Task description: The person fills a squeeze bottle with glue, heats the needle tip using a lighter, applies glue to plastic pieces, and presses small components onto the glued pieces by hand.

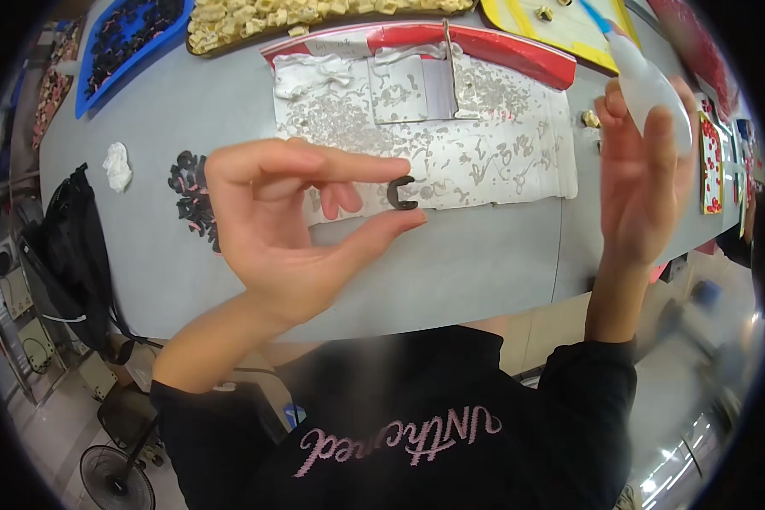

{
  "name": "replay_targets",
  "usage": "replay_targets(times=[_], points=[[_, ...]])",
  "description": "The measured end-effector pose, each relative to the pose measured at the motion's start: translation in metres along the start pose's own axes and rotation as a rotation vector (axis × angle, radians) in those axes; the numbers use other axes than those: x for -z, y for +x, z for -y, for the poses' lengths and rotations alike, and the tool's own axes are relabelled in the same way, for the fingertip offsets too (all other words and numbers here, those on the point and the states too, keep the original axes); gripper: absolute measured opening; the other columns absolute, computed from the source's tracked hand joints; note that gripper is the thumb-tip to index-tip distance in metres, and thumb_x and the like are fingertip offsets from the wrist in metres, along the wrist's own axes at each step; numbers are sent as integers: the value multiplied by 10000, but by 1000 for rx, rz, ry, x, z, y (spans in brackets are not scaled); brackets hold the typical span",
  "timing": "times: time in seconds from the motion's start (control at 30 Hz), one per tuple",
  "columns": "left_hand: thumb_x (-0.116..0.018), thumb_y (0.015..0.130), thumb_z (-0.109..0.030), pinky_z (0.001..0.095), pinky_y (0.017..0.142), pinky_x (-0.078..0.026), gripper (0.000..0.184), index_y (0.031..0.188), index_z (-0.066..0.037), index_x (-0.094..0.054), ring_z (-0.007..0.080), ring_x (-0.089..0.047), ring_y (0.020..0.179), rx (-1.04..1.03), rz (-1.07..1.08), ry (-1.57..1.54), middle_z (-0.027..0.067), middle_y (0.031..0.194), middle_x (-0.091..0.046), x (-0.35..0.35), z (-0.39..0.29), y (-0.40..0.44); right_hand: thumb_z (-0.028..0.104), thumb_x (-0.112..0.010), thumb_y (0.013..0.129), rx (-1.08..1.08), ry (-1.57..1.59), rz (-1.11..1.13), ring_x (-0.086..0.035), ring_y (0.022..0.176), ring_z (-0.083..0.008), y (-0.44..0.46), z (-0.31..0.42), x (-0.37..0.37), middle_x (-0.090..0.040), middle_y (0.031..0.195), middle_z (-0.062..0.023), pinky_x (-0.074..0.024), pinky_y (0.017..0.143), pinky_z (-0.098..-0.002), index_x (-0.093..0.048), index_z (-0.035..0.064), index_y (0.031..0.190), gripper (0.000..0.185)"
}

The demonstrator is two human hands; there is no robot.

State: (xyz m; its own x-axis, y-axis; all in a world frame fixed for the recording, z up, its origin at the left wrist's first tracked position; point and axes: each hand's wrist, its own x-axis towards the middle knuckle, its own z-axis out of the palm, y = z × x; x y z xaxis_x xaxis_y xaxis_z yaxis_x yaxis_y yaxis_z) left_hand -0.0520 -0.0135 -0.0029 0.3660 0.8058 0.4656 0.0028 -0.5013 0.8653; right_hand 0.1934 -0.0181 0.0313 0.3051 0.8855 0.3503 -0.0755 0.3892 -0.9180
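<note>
The person's left hand [272, 221] is reaching in over the near edge of a white paper sheet speckled with grey smudges [518, 166], and its grip is nearly closing: the tips of thumb and index finger are pinching a small, black, C-shaped piece [392, 195]. That piece is hanging above the surface, in front of the sheet's near edge in this view, its opening facing right. The other fingers of this hand are curling inward behind it.

The right hand [642, 174] is rising just right of the sheet, its grip wrapping around a translucent white plastic squeeze bottle [654, 89] with a blue tip, which is tilting up and leftward.

The grey flat surface [484, 255] is carrying all of this. Just left of the sheet, a loose pile of black curved pieces with pinkish bits [194, 195] is lying partly behind the left hand; further left, a crumpled white tissue [117, 167] is resting. Beyond the sheet's far left corner, a blue plastic tray [85, 89] is holding more dark pieces. Along the sheet's far edge, a red and white strip [510, 58] is running, and beyond it cream-coloured chunky pieces [263, 27] are filling another tray. Right of the sheet, one small yellowish piece [590, 119] is sitting alone.
</note>
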Motion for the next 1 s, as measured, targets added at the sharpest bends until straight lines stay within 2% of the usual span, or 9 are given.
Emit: replay_targets(times=[0.07,0.17,0.23,0.3,0.4,0.53,0.63,0.83,1.0], points=[[-768,655,21,232,620,-375,612,1057,-99,-323,120,-461,665,-45,1,20,164,888,-641,2,-2,0,74,-522,888,75,-220,175,-506,1001,-191,-3,14,19,-438,1269,-236,-408,788,-276,-424,51,1052,193],[-765,649,34,229,614,-375,613,1055,-99,-325,120,-461,668,-81,-24,25,169,898,-636,2,-4,-3,-87,-609,752,194,-421,302,-569,935,-216,-12,15,22,-554,1075,-147,-474,749,-338,-448,28,971,295],[-759,649,45,228,612,-375,611,1054,-98,-324,119,-462,669,-93,-41,32,171,904,-635,1,-5,-3,-116,-623,680,234,-675,507,-580,937,-268,-19,11,30,-561,1079,-153,-472,780,-364,-455,37,944,349],[-750,651,58,228,611,-377,606,1054,-97,-324,117,-462,670,-104,-55,50,174,909,-634,-1,-6,-2,-85,-628,667,237,-828,604,-571,933,-315,-30,0,31,-560,1086,-157,-468,783,-361,-464,31,951,348],[-742,654,69,225,617,-381,591,1044,-97,-330,115,-463,672,-109,-76,71,168,913,-635,-3,-5,-2,-24,-649,702,287,-898,622,-553,940,-337,-38,-10,29,-560,1083,-152,-459,790,-361,-480,24,968,319],[-738,660,71,219,629,-385,563,1026,-97,-344,110,-462,677,-106,-99,72,154,921,-637,-5,-4,-1,57,-684,718,307,-892,549,-536,963,-322,-36,9,34,-551,1084,-123,-445,798,-371,-520,19,957,293],[-740,665,63,215,638,-384,543,1013,-93,-353,101,-461,682,-77,-123,65,143,929,-637,-6,-5,-2,57,-677,723,308,-1099,362,-523,927,-306,-25,13,59,-547,1007,-103,-437,782,-370,-550,28,934,248],[-739,679,50,215,655,-379,521,1005,-88,-358,87,-464,694,-27,-149,53,126,932,-635,-9,-5,-2,85,-682,711,289,-1349,361,-467,934,-263,-5,6,77,-506,939,-78,-391,800,-376,-605,47,878,188],[-740,683,41,216,655,-378,515,1005,-87,-359,87,-472,705,-5,-177,75,116,930,-635,-8,-6,-1,58,-676,699,345,-1262,349,-477,914,-264,0,7,76,-506,928,-84,-399,783,-379,-569,30,821,165]])
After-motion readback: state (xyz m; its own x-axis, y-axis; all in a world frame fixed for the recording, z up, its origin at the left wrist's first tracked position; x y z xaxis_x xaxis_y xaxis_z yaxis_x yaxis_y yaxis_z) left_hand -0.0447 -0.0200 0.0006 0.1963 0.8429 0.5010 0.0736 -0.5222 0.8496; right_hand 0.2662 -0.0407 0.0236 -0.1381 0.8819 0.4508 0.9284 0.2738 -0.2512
